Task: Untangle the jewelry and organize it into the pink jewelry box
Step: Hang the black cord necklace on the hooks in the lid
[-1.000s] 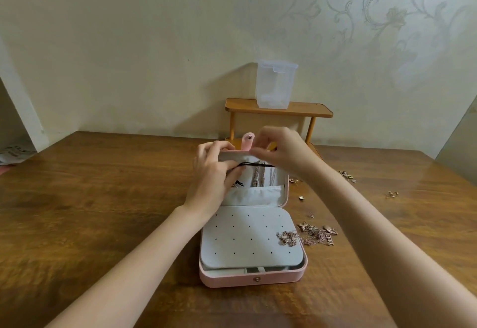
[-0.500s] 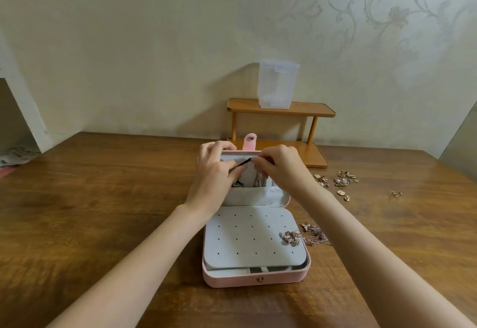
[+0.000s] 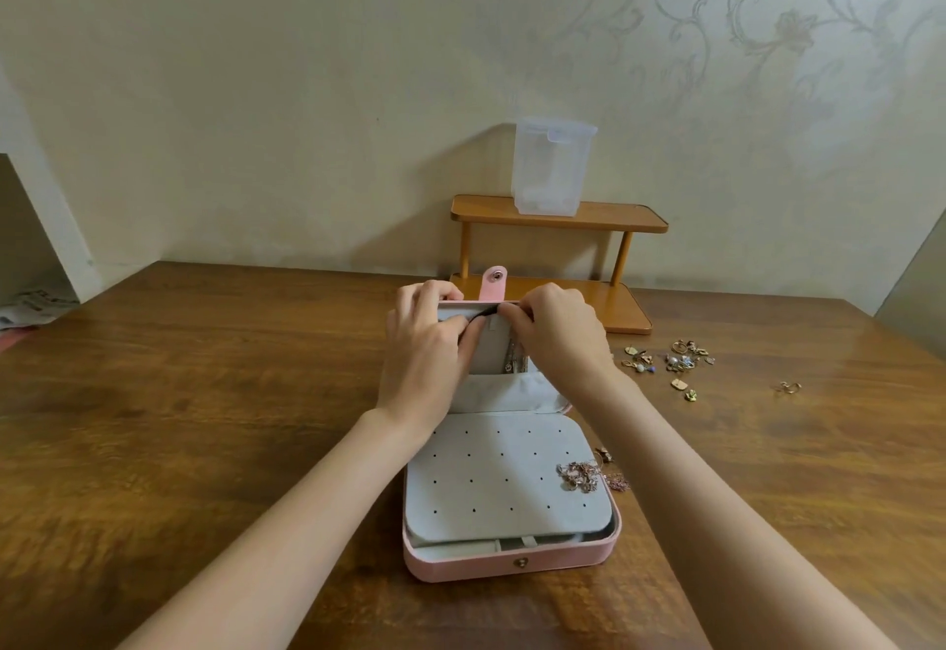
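I find nothing legible from here. The printed paper (image 3: 36, 304) past the desk's (image 3: 205, 419) far left corner carries dark marks like print, but they are too blurred for me to make out a single word. The pink jewelry box (image 3: 512, 560) shows only a plain metal snap on its strap and front wall, with no brand that I can see. The clear plastic container (image 3: 550, 168) on the wooden shelf (image 3: 614, 219) bears no label I can read.
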`<state>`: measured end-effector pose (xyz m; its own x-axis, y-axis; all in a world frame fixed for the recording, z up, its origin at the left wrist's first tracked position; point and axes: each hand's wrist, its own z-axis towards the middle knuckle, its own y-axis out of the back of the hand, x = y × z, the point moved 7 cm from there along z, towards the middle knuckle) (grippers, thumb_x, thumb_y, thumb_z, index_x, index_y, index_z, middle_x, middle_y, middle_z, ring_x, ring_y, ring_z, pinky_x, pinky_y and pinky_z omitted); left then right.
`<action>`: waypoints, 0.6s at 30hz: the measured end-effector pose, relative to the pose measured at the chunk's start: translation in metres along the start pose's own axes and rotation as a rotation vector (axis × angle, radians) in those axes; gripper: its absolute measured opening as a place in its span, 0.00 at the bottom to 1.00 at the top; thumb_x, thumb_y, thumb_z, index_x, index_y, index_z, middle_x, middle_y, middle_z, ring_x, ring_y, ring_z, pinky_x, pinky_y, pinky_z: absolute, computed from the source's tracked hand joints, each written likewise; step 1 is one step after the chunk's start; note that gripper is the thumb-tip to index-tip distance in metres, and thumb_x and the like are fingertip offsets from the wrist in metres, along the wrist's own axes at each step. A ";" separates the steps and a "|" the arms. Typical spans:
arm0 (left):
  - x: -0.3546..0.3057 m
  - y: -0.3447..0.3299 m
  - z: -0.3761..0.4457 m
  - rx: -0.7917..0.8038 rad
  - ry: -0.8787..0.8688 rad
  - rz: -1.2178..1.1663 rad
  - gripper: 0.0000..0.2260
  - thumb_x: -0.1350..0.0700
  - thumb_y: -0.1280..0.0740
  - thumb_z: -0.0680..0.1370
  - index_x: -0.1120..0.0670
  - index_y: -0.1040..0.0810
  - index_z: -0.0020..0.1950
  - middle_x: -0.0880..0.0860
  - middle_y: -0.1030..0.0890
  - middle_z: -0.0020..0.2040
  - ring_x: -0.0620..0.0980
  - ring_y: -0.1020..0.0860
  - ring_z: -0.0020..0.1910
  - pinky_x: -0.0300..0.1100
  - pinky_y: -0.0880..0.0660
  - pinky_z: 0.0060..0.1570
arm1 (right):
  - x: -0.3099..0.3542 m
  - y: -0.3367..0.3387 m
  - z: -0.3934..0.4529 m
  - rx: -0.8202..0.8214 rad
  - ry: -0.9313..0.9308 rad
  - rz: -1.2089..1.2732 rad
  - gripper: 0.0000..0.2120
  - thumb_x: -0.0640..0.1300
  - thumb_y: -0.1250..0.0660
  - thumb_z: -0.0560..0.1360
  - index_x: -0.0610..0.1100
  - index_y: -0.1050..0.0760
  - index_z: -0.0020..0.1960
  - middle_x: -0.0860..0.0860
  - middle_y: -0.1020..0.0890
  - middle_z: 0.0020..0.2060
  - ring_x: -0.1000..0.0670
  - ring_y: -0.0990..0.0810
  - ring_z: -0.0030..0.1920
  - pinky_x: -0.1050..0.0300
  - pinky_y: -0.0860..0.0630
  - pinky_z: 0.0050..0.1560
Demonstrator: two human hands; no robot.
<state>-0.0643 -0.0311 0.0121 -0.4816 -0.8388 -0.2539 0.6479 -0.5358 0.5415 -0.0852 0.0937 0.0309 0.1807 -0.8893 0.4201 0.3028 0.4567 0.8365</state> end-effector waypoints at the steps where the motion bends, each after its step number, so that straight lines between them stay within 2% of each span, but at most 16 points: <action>1: 0.000 0.000 0.000 -0.002 0.001 0.000 0.04 0.60 0.28 0.72 0.61 0.16 0.44 0.59 0.21 0.50 0.60 0.26 0.52 0.51 0.23 0.43 | 0.000 0.002 -0.001 -0.022 -0.012 -0.046 0.15 0.52 0.39 0.79 0.42 0.28 0.39 0.49 0.27 0.33 0.51 0.30 0.30 0.62 0.38 0.28; 4: -0.003 0.000 0.000 0.005 -0.010 0.014 0.03 0.61 0.27 0.71 0.60 0.16 0.43 0.59 0.21 0.50 0.60 0.25 0.52 0.49 0.24 0.43 | -0.002 0.002 -0.002 -0.054 -0.076 -0.050 0.16 0.53 0.38 0.78 0.43 0.29 0.38 0.51 0.30 0.29 0.53 0.34 0.28 0.62 0.42 0.26; 10: -0.001 -0.002 0.001 0.030 -0.017 0.065 0.02 0.61 0.27 0.71 0.60 0.16 0.40 0.59 0.21 0.50 0.59 0.25 0.53 0.48 0.25 0.44 | -0.023 -0.009 -0.001 0.102 -0.252 0.287 0.20 0.50 0.34 0.76 0.41 0.29 0.29 0.50 0.27 0.24 0.52 0.30 0.26 0.61 0.34 0.28; 12: -0.002 -0.002 0.000 0.037 -0.035 0.082 0.03 0.60 0.26 0.70 0.60 0.16 0.39 0.59 0.21 0.50 0.59 0.25 0.53 0.48 0.25 0.44 | -0.026 -0.013 -0.003 0.137 -0.261 0.238 0.20 0.50 0.35 0.77 0.40 0.28 0.30 0.49 0.28 0.24 0.50 0.30 0.27 0.60 0.34 0.29; 15: -0.002 -0.002 0.000 0.046 -0.058 0.090 0.05 0.58 0.26 0.70 0.59 0.17 0.38 0.59 0.22 0.50 0.59 0.25 0.53 0.49 0.25 0.44 | -0.021 -0.019 -0.008 0.134 -0.232 0.064 0.18 0.50 0.37 0.78 0.42 0.32 0.32 0.48 0.28 0.30 0.46 0.28 0.33 0.60 0.35 0.31; 18: -0.002 -0.002 -0.001 0.063 -0.038 0.064 0.08 0.55 0.25 0.69 0.56 0.22 0.41 0.58 0.23 0.53 0.59 0.26 0.53 0.49 0.26 0.44 | -0.005 -0.021 -0.017 0.114 -0.111 -0.188 0.11 0.47 0.41 0.80 0.42 0.28 0.42 0.46 0.24 0.41 0.43 0.25 0.42 0.57 0.33 0.39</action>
<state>-0.0641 -0.0288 0.0112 -0.4636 -0.8660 -0.1872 0.6402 -0.4735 0.6050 -0.0763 0.0894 0.0055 0.0251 -0.9584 0.2844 0.2131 0.2831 0.9351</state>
